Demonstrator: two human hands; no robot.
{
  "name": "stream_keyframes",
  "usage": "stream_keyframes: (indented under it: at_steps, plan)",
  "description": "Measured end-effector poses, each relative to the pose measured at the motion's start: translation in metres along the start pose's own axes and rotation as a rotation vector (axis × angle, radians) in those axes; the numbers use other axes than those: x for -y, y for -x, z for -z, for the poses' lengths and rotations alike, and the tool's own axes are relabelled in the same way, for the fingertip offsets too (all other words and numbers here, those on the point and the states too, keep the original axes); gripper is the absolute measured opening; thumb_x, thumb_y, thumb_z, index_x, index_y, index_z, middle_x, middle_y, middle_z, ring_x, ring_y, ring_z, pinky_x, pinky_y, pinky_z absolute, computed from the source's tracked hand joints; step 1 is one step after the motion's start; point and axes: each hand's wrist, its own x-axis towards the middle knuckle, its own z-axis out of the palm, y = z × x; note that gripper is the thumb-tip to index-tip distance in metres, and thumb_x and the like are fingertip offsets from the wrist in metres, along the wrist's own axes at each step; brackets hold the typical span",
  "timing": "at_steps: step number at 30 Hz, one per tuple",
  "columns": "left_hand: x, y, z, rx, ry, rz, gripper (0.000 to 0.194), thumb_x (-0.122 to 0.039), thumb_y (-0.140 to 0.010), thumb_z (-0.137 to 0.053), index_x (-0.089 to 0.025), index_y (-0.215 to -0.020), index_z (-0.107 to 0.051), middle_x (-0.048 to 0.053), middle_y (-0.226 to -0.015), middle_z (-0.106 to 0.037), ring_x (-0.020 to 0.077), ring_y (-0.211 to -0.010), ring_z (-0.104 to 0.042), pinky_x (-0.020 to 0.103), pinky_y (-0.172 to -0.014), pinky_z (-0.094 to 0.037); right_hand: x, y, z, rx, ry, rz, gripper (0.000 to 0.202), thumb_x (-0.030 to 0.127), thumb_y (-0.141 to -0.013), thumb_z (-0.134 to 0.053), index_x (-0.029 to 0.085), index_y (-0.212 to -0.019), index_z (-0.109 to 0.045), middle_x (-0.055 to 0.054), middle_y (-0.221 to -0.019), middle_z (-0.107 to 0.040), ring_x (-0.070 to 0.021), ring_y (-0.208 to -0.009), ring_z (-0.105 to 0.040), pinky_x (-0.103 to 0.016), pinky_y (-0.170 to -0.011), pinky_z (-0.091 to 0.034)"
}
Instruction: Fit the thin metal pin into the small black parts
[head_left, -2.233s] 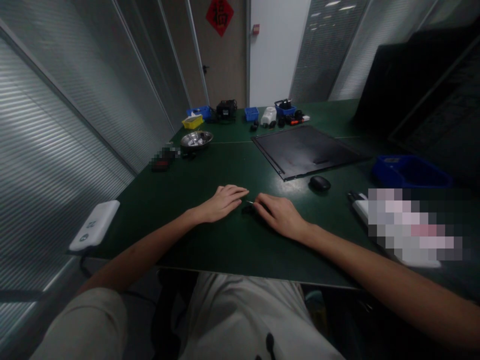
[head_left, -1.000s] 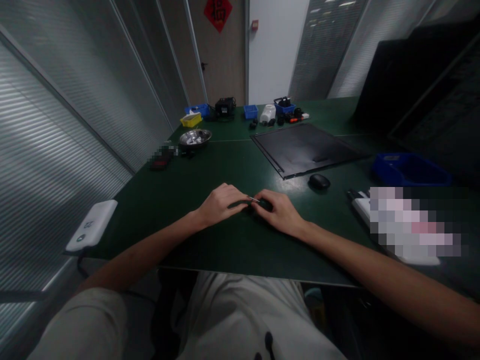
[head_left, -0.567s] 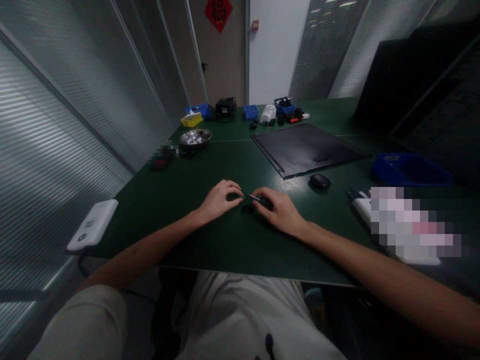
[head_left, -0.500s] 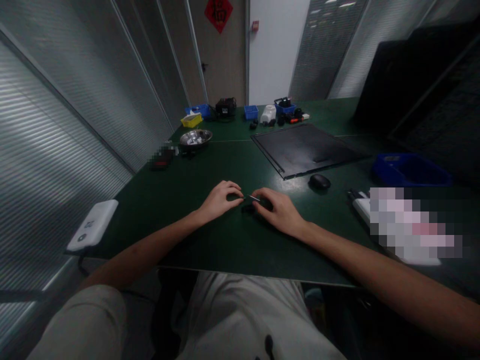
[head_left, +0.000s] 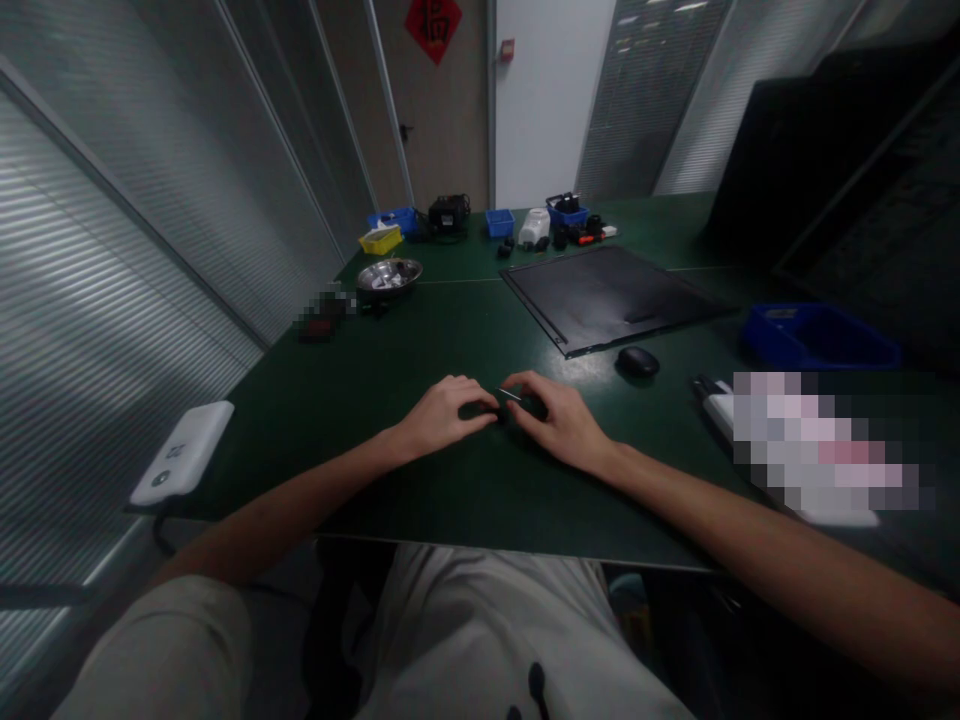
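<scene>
Beside the left hand [head_left: 442, 414], in the head view, a thin metal tool [head_left: 510, 395] is held by the right hand [head_left: 559, 420], its fingers and thumb curled, a gap left between their tips. Near the left hand's almost-closed fingertips a small dark piece [head_left: 502, 413] is seen; whether it is gripped cannot be told. Beyond the right hand, a black mouse [head_left: 638, 362] is set on the tabletop [head_left: 450, 510].

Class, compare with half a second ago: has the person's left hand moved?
Yes, slightly: judged against the black panel, the left hand has shifted toward the table's near edge.
</scene>
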Motion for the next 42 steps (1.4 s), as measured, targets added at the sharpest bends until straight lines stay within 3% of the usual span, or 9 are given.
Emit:
stream_keyframes:
  at_steps: [7,15,18,21,25,29,34,42]
  plan:
    - [0.007,0.001,-0.001,-0.031,-0.019,0.058,0.018,-0.023,-0.095,-0.065,-0.021,-0.113,-0.067,0.006,-0.114,-0.069,0.0226,-0.109,-0.063,0.037,-0.099,-0.050,-0.002,0.000,-0.001,0.011,0.004,-0.004,0.025,0.030,-0.100,-0.058,0.023,-0.124,-0.061,-0.004,-0.098,-0.069,-0.0180,-0.079,-0.064,-0.029,-0.068,-0.047]
    - [0.008,0.001,0.000,0.071,-0.080,0.072,0.023,-0.024,-0.102,-0.053,-0.022,-0.124,-0.062,0.008,-0.116,-0.066,0.0212,-0.107,-0.064,0.034,-0.095,-0.052,-0.001,0.000,0.000,0.023,0.009,-0.008,0.025,0.028,-0.099,-0.058,0.023,-0.124,-0.061,-0.004,-0.098,-0.069,-0.0189,-0.081,-0.064,-0.030,-0.070,-0.048]
    - [0.037,0.005,0.016,0.045,-0.107,0.141,0.032,-0.024,-0.102,-0.054,-0.023,-0.134,-0.060,0.008,-0.125,-0.066,0.0217,-0.113,-0.064,0.036,-0.098,-0.052,-0.001,0.001,0.000,0.028,0.013,-0.016,0.026,0.030,-0.100,-0.058,0.023,-0.125,-0.061,-0.004,-0.099,-0.069,-0.0188,-0.080,-0.065,-0.030,-0.070,-0.049]
    - [0.091,0.016,0.044,-0.003,-0.190,0.292,0.033,-0.024,-0.100,-0.057,-0.024,-0.133,-0.065,0.008,-0.131,-0.066,0.0233,-0.118,-0.063,0.038,-0.101,-0.052,-0.001,0.001,0.001,0.038,0.006,-0.013,0.026,0.031,-0.101,-0.058,0.023,-0.125,-0.061,-0.004,-0.101,-0.069,-0.0183,-0.079,-0.065,-0.030,-0.069,-0.049]
    - [0.168,0.048,0.093,-0.138,-0.310,0.583,0.035,-0.020,-0.096,-0.061,-0.018,-0.130,-0.068,0.010,-0.128,-0.070,0.0238,-0.118,-0.065,0.035,-0.105,-0.051,0.000,0.002,0.002,0.052,0.008,0.004,0.024,0.032,-0.101,-0.057,0.023,-0.124,-0.061,-0.004,-0.102,-0.069,-0.0185,-0.082,-0.065,-0.030,-0.070,-0.050]
    - [0.216,0.090,0.135,-0.227,-0.453,0.910,0.035,-0.016,-0.089,-0.064,-0.016,-0.123,-0.074,0.011,-0.122,-0.074,0.0275,-0.115,-0.068,0.038,-0.107,-0.051,0.000,0.002,0.003,0.064,0.006,0.003,0.024,0.032,-0.102,-0.057,0.024,-0.123,-0.061,-0.004,-0.103,-0.069,-0.0187,-0.082,-0.065,-0.030,-0.069,-0.050]
    - [0.234,0.122,0.158,-0.278,-0.487,1.096,0.036,-0.016,-0.085,-0.065,-0.016,-0.119,-0.077,0.011,-0.117,-0.076,0.0300,-0.110,-0.069,0.039,-0.103,-0.052,0.000,0.003,0.003,0.072,0.009,0.001,0.024,0.033,-0.102,-0.056,0.024,-0.123,-0.061,-0.004,-0.102,-0.069,-0.0180,-0.076,-0.064,-0.031,-0.068,-0.050]
    - [0.228,0.116,0.162,-0.277,-0.461,1.118,0.030,-0.017,-0.082,-0.065,-0.016,-0.108,-0.081,0.011,-0.104,-0.078,0.0296,-0.098,-0.071,0.037,-0.097,-0.054,0.001,0.002,0.004,0.079,-0.009,0.006,0.024,0.033,-0.102,-0.056,0.024,-0.124,-0.061,-0.005,-0.103,-0.070,-0.0189,-0.081,-0.066,-0.031,-0.069,-0.051]
